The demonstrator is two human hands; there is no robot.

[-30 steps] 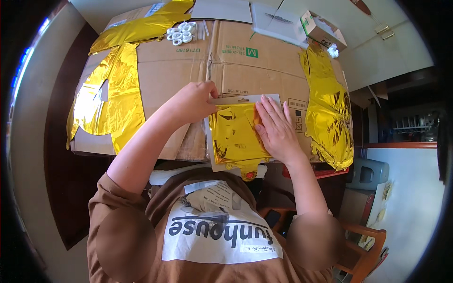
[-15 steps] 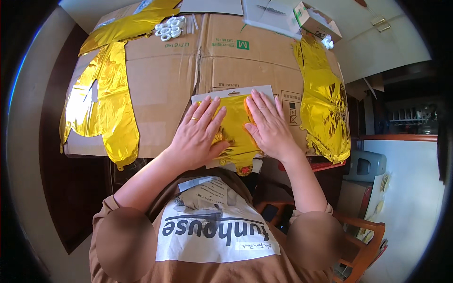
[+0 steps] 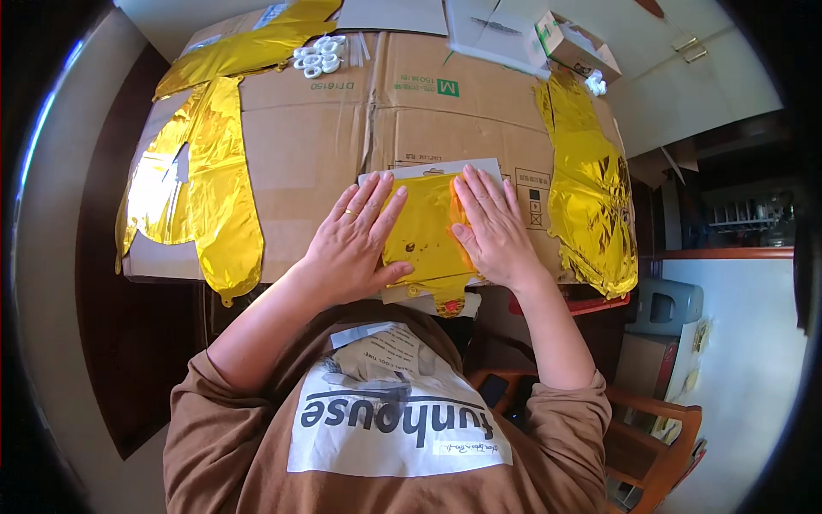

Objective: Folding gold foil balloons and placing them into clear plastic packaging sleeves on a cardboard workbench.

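brown cardboard (image 3: pixel 300 163) spreads below, its near edge partly hidden by the forearms (image 3: pixel 261 334). palms down, the left hand (image 3: pixel 354 238), fingers slightly parted, and the right hand (image 3: pixel 497 233), fingers mostly together, cover the sides of some folded gold foil (image 3: pixel 425 218) on a pale card (image 3: pixel 413 173) at that edge. larger foil pieces (image 3: pixel 221 184) lie on either side; contents of the small box (image 3: pixel 575 56), far right, are hard to make out.

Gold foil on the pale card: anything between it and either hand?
Nothing visible. The left hand lies over the left side of the gold foil, the right hand over its right. Whatever is under the palms is hidden.
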